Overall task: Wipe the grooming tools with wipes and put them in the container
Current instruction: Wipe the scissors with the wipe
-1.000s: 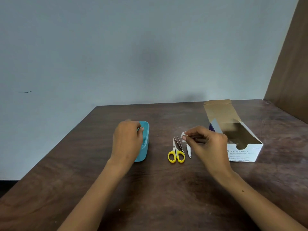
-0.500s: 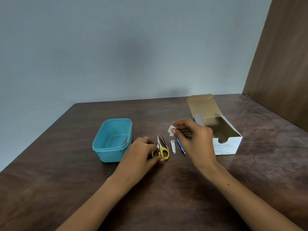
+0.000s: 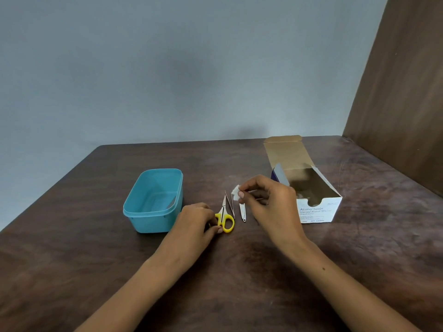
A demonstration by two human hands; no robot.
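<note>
A dark brown wood-grain counter [image 3: 263,271] carries everything, its surface mottled and slightly glossy. At right stands a white cardboard box of alcohol swabs [image 3: 314,207], rectangular, its brown-lined lid flap folded back and the top open. At left sits the teal plastic container [image 3: 153,202], a rounded rectangular tub with a lipped rim; something thin and grey leans inside against its right wall. Between the two, the left hand [image 3: 194,224] rests on the counter, fingers pinched on the yellow loop handles of the small scissors [image 3: 225,218], whose steel blades point away. The right hand [image 3: 268,200] hovers just beyond, thumb and forefinger closed on a small white wipe [image 3: 235,196]. Below it lies a slim metal nail clipper [image 3: 242,212], just beside the scissors.
</note>
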